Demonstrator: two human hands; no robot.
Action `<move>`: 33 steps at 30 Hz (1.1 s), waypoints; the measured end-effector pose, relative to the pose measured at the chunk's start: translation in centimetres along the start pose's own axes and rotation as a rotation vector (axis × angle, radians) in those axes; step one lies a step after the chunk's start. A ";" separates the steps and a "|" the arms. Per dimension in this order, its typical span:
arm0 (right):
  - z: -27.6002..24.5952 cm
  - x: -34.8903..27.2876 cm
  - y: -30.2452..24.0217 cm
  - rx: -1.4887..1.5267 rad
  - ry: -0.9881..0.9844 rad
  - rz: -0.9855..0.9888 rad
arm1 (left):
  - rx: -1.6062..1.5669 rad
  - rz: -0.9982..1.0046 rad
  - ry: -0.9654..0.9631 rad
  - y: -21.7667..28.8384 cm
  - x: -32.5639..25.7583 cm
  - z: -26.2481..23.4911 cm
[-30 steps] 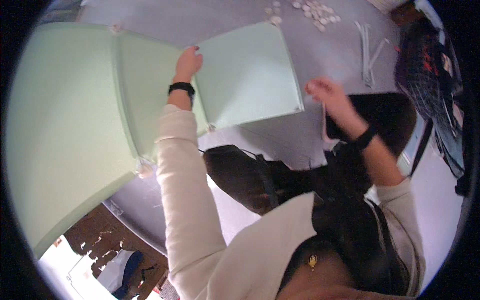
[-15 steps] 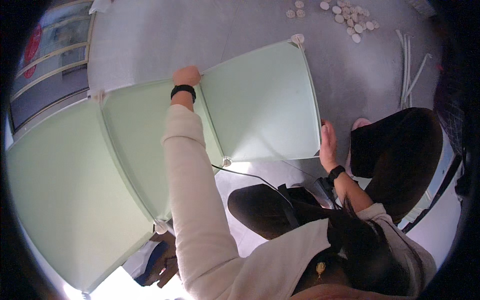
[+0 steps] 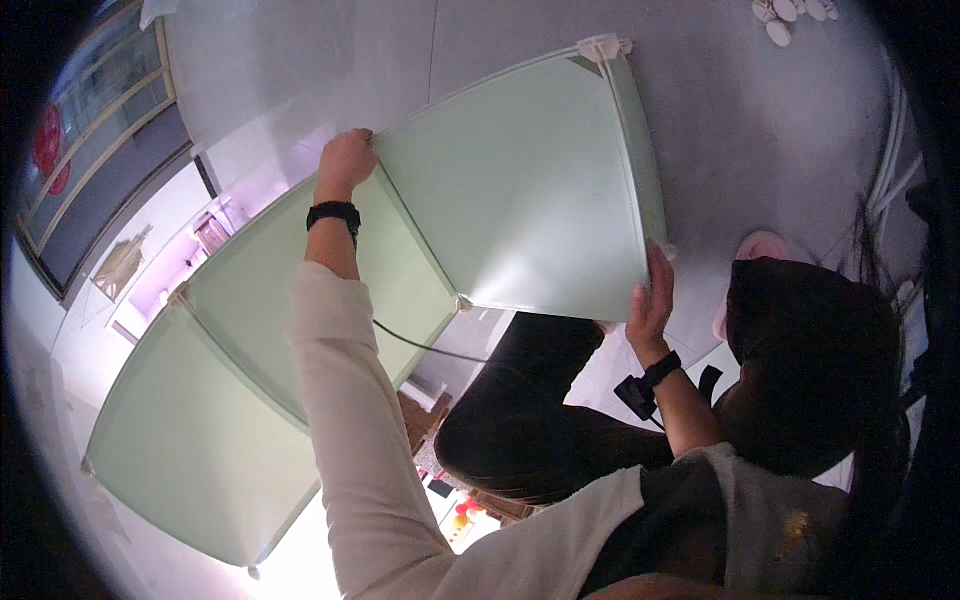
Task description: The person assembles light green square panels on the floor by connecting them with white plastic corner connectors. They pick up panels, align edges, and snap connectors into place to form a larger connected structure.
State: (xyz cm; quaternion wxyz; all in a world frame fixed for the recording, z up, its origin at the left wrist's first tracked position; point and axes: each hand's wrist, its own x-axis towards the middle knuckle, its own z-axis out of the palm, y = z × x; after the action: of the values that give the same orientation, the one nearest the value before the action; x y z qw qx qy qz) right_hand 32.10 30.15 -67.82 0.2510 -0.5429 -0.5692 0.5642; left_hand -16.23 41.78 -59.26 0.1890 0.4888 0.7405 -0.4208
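The left hand (image 3: 346,160) clenches the joint between two pale green panels (image 3: 520,190) at eleven o'clock. The right hand (image 3: 652,300) grips the nearest panel's corner at four o'clock (fingers curled behind it). White connector discs (image 3: 785,15) lie at one o'clock.

At twelve to one o'clock, small white round pieces (image 3: 785,15) lie on the grey floor (image 3: 760,150). White rods (image 3: 890,160) lie at two o'clock. A pink slipper (image 3: 757,247) sits near three o'clock.
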 end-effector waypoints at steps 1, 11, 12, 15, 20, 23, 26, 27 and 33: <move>0.0 0.4 -0.2 0.018 0.017 0.030 | 0.006 -0.015 0.030 0.4 0.0 -0.3; -1.1 1.4 -1.9 0.058 0.126 0.050 | 0.060 -0.174 0.185 4.0 -0.2 -2.1; -1.2 1.4 -2.0 0.068 0.135 0.052 | 0.046 -0.193 0.206 4.4 -0.3 -2.0; -1.2 1.6 -2.4 0.058 0.122 0.065 | 0.018 -0.254 0.245 5.1 -0.5 -2.0; -1.1 1.7 -2.8 0.046 0.086 0.063 | -0.028 -0.273 0.278 5.4 -0.9 -2.3; -1.0 1.5 -2.9 0.023 0.086 0.061 | -0.028 -0.294 0.281 5.6 -0.9 -2.3; -1.0 1.5 -2.9 0.020 0.093 0.064 | -0.041 -0.299 0.247 5.5 -0.7 -2.1; -0.9 1.6 -2.9 0.048 0.091 0.052 | -0.036 -0.292 0.226 5.2 -0.8 -2.0; -0.4 1.2 -1.8 0.071 0.048 0.076 | -0.109 -0.029 0.106 -0.5 0.0 -2.7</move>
State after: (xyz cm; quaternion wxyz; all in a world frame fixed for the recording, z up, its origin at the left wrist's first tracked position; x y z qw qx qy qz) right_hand 31.58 31.78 -66.50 0.2618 -0.5684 -0.5216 0.5799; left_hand -16.35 43.81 -57.47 0.1697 0.4884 0.7782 -0.3565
